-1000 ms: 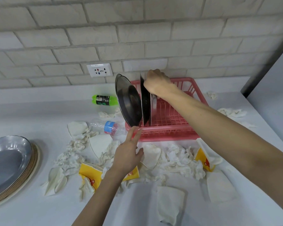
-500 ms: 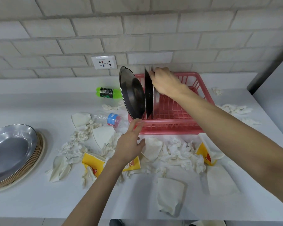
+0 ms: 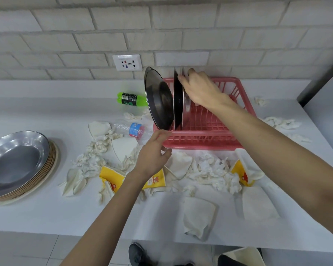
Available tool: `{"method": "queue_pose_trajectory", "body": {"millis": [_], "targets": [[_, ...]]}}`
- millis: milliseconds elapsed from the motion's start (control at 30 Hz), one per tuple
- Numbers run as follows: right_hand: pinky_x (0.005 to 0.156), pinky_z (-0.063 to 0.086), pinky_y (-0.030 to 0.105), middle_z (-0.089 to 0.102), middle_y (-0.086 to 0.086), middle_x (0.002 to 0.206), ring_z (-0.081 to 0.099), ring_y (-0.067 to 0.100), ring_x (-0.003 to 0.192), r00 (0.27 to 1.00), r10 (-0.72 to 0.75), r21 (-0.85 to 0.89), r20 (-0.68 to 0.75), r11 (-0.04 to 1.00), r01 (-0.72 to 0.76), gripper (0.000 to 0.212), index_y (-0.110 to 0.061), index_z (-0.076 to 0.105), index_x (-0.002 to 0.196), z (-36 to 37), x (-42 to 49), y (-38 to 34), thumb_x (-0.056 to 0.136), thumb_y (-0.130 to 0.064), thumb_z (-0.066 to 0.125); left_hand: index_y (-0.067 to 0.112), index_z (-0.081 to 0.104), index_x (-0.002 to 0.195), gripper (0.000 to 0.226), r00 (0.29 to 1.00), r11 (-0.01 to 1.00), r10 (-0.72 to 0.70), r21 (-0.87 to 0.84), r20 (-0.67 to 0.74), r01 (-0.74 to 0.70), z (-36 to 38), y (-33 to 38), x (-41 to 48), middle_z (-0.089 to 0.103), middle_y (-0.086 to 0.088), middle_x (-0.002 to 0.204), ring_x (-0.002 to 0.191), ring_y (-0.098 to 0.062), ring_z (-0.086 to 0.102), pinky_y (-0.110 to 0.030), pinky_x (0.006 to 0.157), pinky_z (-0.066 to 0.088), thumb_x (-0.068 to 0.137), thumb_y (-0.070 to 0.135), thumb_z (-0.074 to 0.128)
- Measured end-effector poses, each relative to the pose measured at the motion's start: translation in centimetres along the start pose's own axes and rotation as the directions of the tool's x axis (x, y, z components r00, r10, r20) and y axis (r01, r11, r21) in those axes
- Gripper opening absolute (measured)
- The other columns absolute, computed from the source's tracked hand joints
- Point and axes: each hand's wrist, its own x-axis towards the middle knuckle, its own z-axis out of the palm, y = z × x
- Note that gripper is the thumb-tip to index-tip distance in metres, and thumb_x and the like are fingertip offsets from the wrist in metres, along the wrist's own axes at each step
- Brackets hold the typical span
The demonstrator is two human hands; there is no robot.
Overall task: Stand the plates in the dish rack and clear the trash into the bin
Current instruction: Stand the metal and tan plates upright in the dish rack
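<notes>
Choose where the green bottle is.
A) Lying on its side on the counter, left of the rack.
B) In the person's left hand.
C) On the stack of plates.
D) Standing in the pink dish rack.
A: the green bottle lies on its side on the counter, just left of the pink dish rack.
</notes>
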Motion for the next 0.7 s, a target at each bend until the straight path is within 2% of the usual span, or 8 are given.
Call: {"method": "queue_pose_trajectory", "body": {"millis": [67,133,233,367,567,700], "targets": [[0.067,0.051,0.045,0.057,0.021,0.091,0.064,0.044,0.078,0.994,0.110,0.170,-0.028,0.980,-0.104,0.048,-0.004,0.049,0.113,-0.2,-0.5,0.0,0.102,-0.047,0.031,0.024,0.059,0.129,0.042,1.000,1.000,-0.001,-0.020,-0.017,0.001,-0.6,0.3,-0.1,0.054,0.012,0.131,0.078,-0.003,0.065,-0.017,0.068,0.049,0.089,0.013,0.062],[0.070,0.053,0.047,0.062,0.022,0.093,0.066,0.042,0.078,0.990,0.127,0.166,-0.067,0.979,-0.114,0.051,-0.005,0.050,0.117,-0.9,-1.1,-0.1,0.100,-0.050,0.032,0.026,0.064,0.122,0.035,0.998,0.996,-0.032,-0.086,-0.056,0.027,-1.4,0.6,-0.2,0.064,0.011,0.118,0.077,-0.005,0.066,-0.022,0.070,0.052,0.090,0.011,0.061],[0.071,0.052,0.045,0.064,0.013,0.091,0.063,0.036,0.082,0.984,0.072,0.130,-0.165,0.990,-0.050,0.039,-0.011,0.058,0.108,-1.9,-2.4,-0.9,0.099,-0.043,0.038,0.024,0.070,0.107,0.021,0.989,0.975,-0.115,-0.204,-0.096,0.093,-3.0,1.0,-0.8,0.071,0.013,0.087,0.067,-0.007,0.069,-0.031,0.064,0.055,0.093,0.013,0.059],[0.066,0.053,0.042,0.063,0.003,0.070,0.062,0.030,0.068,0.984,-0.002,0.200,-0.180,0.979,0.039,0.023,-0.019,0.064,0.088,-2.1,-4.1,-3.4,0.094,-0.032,0.046,0.018,0.074,0.096,0.016,0.979,0.950,-0.159,-0.288,-0.125,0.117,-5.7,0.5,-2.4,0.071,0.003,0.073,0.059,-0.011,0.068,-0.034,0.061,0.057,0.096,0.013,0.059],[0.061,0.049,0.041,0.044,-0.008,0.049,0.044,0.022,0.054,0.981,-0.177,0.361,-0.079,0.912,0.193,0.020,-0.025,0.053,0.068,0.4,-4.8,-10.5,0.088,-0.023,0.052,0.015,0.074,0.087,0.014,0.946,0.919,-0.242,-0.364,-0.215,0.152,-10.5,-2.2,-4.8,0.067,-0.003,0.061,0.054,-0.018,0.064,-0.017,0.058,0.048,0.094,0.010,0.063],[0.063,0.049,0.041,0.048,-0.010,0.051,0.046,0.018,0.057,0.961,-0.273,0.439,0.044,0.869,0.227,0.020,-0.022,0.059,0.070,4.0,-4.7,-16.0,0.088,-0.026,0.051,0.012,0.073,0.087,0.012,0.915,0.904,-0.314,-0.373,-0.253,0.207,-13.9,-5.4,-7.2,0.064,-0.008,0.059,0.053,-0.015,0.062,-0.015,0.056,0.044,0.094,0.011,0.063]]}}
